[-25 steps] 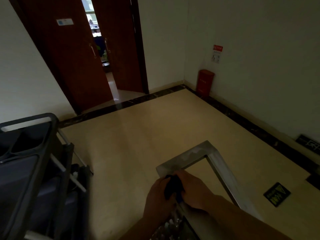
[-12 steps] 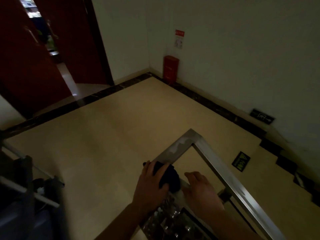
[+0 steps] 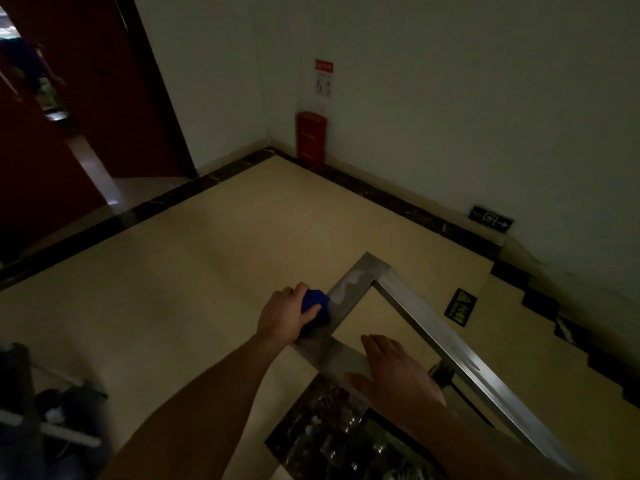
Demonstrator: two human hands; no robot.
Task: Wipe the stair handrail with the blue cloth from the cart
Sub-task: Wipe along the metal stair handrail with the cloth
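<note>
Overall: dim and murky, with a greenish cast.
Light source: brightest through the doorway (image 3: 57, 116) at ten o'clock.
Sheen: pale glare on the handrail (image 3: 349, 284) corner.
Blur: cart (image 3: 52, 427) at seven o'clock smeared.
Edges: wide-angle bending.

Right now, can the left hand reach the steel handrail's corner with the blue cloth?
Probably yes: the left hand presses the bunched blue cloth onto the steel handrail, just short of its bare corner.

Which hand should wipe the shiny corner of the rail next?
Left. The left hand grips the blue cloth on the handrail, just short of the corner. The right hand lies flat on the rail nearer the person, with no cloth.
</note>
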